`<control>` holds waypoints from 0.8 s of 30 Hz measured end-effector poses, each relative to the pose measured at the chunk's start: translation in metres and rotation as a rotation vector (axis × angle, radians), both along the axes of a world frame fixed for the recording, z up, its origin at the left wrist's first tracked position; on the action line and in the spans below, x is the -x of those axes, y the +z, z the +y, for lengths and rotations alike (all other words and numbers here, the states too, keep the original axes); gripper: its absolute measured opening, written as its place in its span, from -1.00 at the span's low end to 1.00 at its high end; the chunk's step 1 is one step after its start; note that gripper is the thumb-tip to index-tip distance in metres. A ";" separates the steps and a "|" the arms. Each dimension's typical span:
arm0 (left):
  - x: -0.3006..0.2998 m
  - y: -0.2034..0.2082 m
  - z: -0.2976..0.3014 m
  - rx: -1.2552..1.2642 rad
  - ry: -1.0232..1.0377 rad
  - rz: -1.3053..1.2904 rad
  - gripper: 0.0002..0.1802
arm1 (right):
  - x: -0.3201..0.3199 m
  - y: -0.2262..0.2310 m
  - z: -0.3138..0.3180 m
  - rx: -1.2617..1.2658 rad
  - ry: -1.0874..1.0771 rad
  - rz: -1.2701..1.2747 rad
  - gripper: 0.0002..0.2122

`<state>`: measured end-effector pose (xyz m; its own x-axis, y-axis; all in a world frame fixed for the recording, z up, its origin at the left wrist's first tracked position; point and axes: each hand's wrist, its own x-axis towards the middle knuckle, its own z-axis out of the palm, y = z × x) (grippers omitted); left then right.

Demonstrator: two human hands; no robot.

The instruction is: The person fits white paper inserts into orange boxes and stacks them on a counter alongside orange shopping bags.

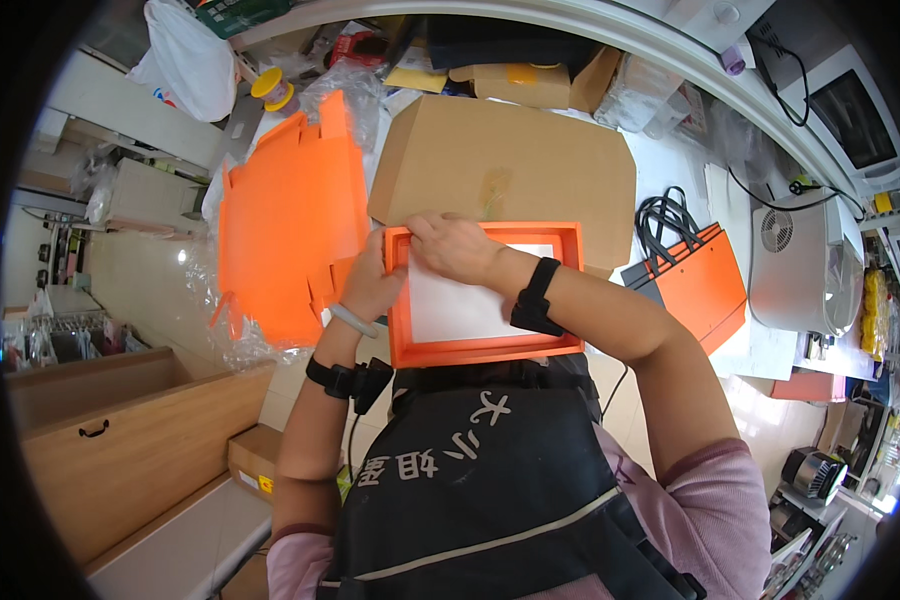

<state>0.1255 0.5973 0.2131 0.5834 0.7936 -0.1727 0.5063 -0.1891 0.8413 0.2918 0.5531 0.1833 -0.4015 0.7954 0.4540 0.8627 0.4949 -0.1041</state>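
Observation:
An open orange box (490, 352) with a white bottom sits in front of me, at the table's near edge. My left hand (370, 285) wraps round its left wall, the thumb reaching over the rim. At the far left corner, the curled fingers of my right hand (448, 246) grip the wall, and that forearm crosses above the box. Behind the box lies a flat brown cardboard sheet (530, 150) with folded edges. To the left is a flat orange box blank (295, 230) with cut flaps, resting partly on clear plastic.
Orange bags (698, 285) with black handles lie at the right, beside a white appliance (812, 262). Clear plastic wrap (350, 95), a yellow tape roll (273, 90) and a white plastic bag (190, 62) are at the far left. A wooden drawer unit (145, 450) stands lower left.

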 end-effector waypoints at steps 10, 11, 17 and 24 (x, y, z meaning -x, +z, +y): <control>0.021 0.007 0.018 -0.196 -0.064 0.452 -0.69 | -0.063 0.050 -0.061 0.174 -0.373 0.281 -0.66; 0.020 0.009 0.019 -0.332 -0.151 0.597 -0.65 | -0.075 0.048 -0.073 0.267 -0.530 0.344 -0.64; -0.049 0.001 -0.002 -0.779 -0.374 0.463 -0.52 | -0.090 0.022 -0.089 0.556 -0.642 0.286 -0.72; -0.068 -0.025 0.021 -0.684 -0.527 0.513 -0.63 | -0.102 0.022 -0.088 0.466 -0.615 0.239 -0.77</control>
